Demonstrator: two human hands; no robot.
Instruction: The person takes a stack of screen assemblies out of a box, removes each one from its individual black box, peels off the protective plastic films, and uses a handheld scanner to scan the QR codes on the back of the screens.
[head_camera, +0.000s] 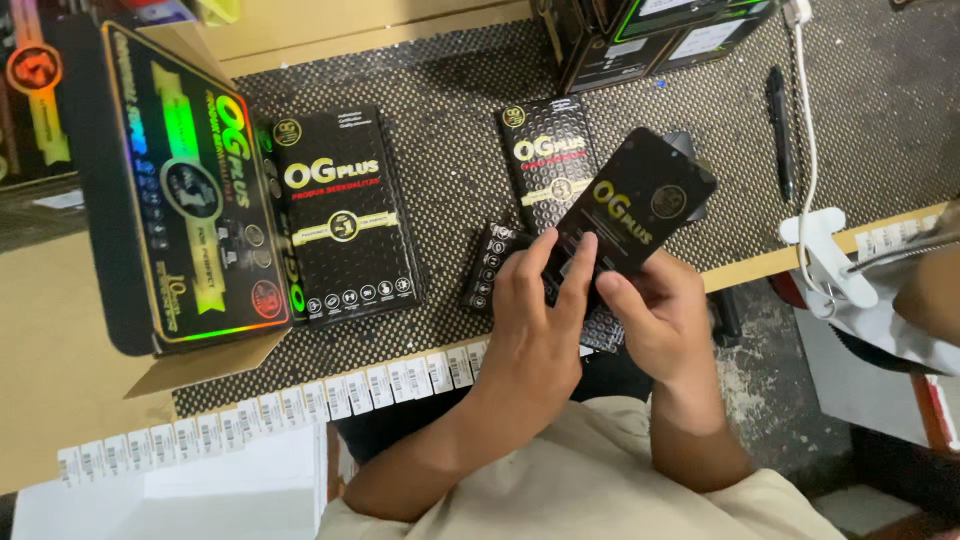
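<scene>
black pkg (635, 205) in both hands (600, 320)

place: packing bench in a small shop | signs: stacked black retail boxes (345, 215), barcode sticker strip (270, 405), cardboard carton (150, 190)

Worktop: a dark, dotted mat (450, 80) covered the bench; it ran edge to edge under the goods
Edges: bare wooden trim (350, 35) lay along the far side; a pale strip (760, 262) bordered the near right
Floor: worn grey concrete (770, 390) showed below the bench
Light: even, soft shadows
</scene>
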